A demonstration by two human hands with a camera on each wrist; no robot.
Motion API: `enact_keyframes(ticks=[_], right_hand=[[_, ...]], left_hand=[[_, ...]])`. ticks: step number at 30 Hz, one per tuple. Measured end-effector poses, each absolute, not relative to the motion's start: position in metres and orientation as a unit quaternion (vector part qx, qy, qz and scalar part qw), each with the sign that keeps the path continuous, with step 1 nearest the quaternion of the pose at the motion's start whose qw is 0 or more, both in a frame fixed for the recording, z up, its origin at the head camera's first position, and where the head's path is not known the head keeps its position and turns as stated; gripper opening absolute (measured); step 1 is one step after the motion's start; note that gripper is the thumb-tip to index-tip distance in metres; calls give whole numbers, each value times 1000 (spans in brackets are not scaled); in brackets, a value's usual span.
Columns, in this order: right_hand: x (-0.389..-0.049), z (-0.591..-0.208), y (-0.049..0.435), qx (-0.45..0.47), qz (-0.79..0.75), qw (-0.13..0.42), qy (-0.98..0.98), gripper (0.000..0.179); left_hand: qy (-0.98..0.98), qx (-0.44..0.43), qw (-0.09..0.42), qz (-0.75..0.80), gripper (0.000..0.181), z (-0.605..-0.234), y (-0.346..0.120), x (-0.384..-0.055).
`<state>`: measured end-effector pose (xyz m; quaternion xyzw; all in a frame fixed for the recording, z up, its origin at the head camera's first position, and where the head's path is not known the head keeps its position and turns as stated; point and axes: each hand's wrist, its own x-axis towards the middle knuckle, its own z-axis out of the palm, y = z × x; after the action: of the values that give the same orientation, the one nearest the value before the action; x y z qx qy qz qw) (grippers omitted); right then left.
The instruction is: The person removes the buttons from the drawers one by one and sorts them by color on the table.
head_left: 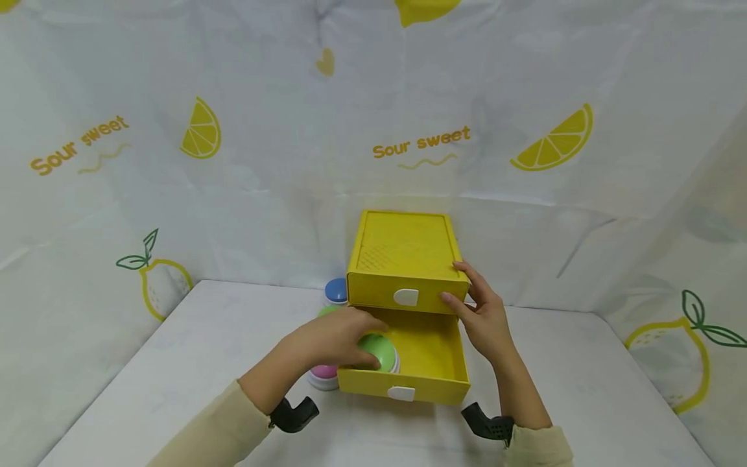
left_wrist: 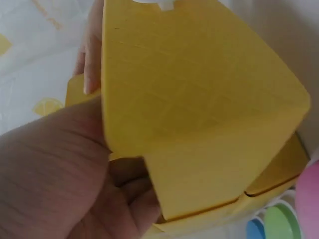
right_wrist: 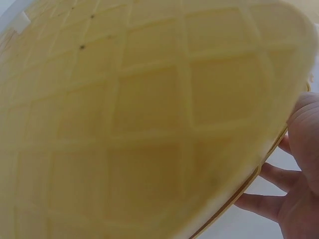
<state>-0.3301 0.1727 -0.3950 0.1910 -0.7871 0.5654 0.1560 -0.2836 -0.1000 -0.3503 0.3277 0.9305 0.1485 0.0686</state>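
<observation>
A yellow two-drawer box (head_left: pixel 411 243) stands at the back of the table, its lower drawer (head_left: pixel 432 347) pulled out. Inside that drawer's left front corner is a round green button (head_left: pixel 379 351) with a white base. My left hand (head_left: pixel 341 337) reaches over the drawer's left side, its thumb and fingers around the button. In the left wrist view the drawer front (left_wrist: pixel 199 79) hides the button from sight. My right hand (head_left: pixel 487 318) grips the box's right front corner, thumb on the upper drawer's front and fingers along the side.
Left of the box stand more round buttons on white bases: a blue one (head_left: pixel 336 290) at the back, a partly hidden green one (head_left: pixel 328 311), and a pink one (head_left: pixel 324 371) nearest me. A white lemon-print cloth (head_left: pixel 280 227) hangs right behind the box.
</observation>
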Motion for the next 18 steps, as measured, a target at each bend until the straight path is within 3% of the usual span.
enact_keyframes(ticks=[5,13,18], right_hand=[[-330,-396,172,186,560,155,-792,58],[-332,-397,173,192,562,157,-789,58],[-331,-397,173,195,563,158,-788,59]], left_hand=[[928,346,76,112,44,-351,-95,-283],[923,341,75,160,54,-355,-97,-281],[922,336,80,174,50,-354,-98,-282]])
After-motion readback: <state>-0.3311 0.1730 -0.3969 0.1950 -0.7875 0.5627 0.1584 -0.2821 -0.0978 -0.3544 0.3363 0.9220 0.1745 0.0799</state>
